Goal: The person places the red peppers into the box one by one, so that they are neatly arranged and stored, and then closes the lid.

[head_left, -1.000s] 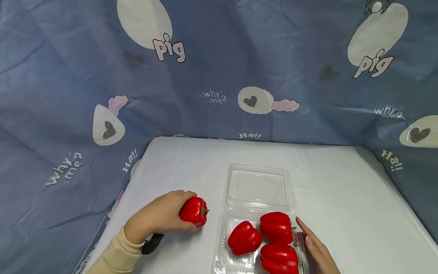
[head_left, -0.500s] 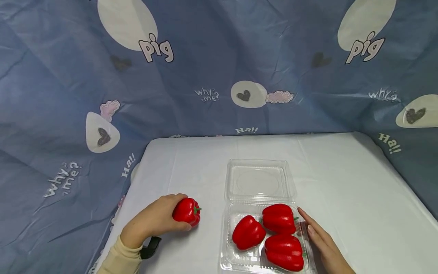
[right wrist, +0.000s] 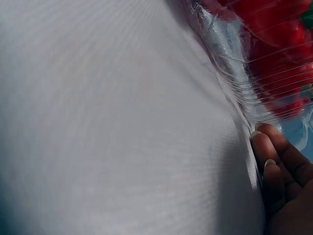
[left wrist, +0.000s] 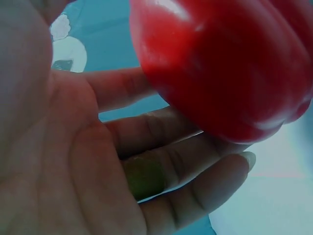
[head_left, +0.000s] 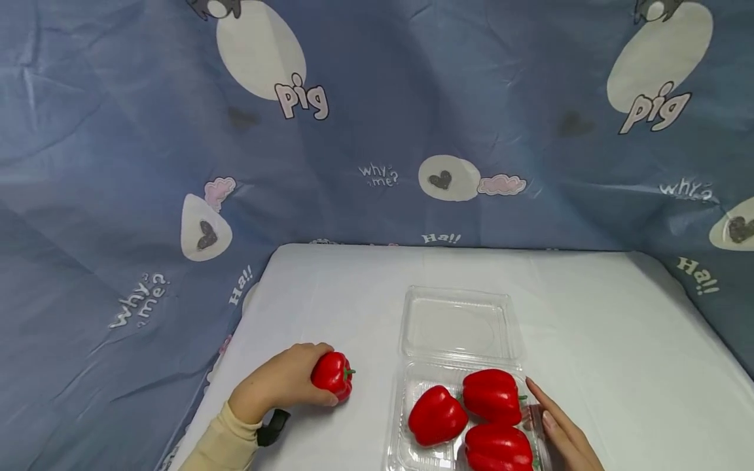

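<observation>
My left hand (head_left: 288, 379) grips a red bell pepper (head_left: 332, 375) with a green stem, left of a clear plastic clamshell box (head_left: 398, 418). Close up in the left wrist view, the fingers (left wrist: 146, 127) lie along the side of the pepper (left wrist: 220, 68). Three more red bell peppers lie in the box: one at left (head_left: 437, 417), one at the back (head_left: 491, 396), one in front (head_left: 499, 449). With fingers extended, my right hand (head_left: 565, 428) rests against the right wall of the box; its fingertips (right wrist: 264, 139) are at the ribbed side in the right wrist view.
The box's lid (head_left: 459, 324) lies folded back flat behind it on the white table cover (head_left: 601, 327). A blue printed cloth (head_left: 353, 124) hangs along the back and sides of the table.
The whole head view has shifted slightly. The left hand still grips its pepper at about the same place on the table, and the right hand stays beside the box.
</observation>
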Motion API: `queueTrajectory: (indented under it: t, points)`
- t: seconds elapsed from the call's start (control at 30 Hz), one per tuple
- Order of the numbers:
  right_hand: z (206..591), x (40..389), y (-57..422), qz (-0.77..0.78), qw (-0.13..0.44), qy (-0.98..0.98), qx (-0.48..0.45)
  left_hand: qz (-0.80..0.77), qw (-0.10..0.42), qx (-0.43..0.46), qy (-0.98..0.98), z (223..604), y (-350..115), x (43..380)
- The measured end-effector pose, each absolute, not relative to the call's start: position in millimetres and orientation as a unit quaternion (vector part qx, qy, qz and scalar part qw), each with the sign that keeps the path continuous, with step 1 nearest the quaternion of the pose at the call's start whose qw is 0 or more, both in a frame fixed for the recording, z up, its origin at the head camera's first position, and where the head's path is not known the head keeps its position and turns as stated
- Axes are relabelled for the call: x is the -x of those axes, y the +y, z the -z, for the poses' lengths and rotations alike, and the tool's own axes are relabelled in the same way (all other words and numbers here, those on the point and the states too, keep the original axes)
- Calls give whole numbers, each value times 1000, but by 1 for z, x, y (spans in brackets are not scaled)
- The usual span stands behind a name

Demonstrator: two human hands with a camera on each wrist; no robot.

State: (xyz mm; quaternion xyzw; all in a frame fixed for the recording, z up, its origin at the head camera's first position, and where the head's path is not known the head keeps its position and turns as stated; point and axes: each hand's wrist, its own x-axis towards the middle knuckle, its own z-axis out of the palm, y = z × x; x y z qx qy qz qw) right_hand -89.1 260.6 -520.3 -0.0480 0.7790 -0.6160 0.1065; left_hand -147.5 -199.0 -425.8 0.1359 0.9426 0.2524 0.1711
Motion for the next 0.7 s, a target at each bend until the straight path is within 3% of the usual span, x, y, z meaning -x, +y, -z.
queueTrajectory:
  t: [0.7]
  points:
    - [521, 83, 255, 611, 100, 785, 39, -249, 184, -139, 941, 441, -206, 145]
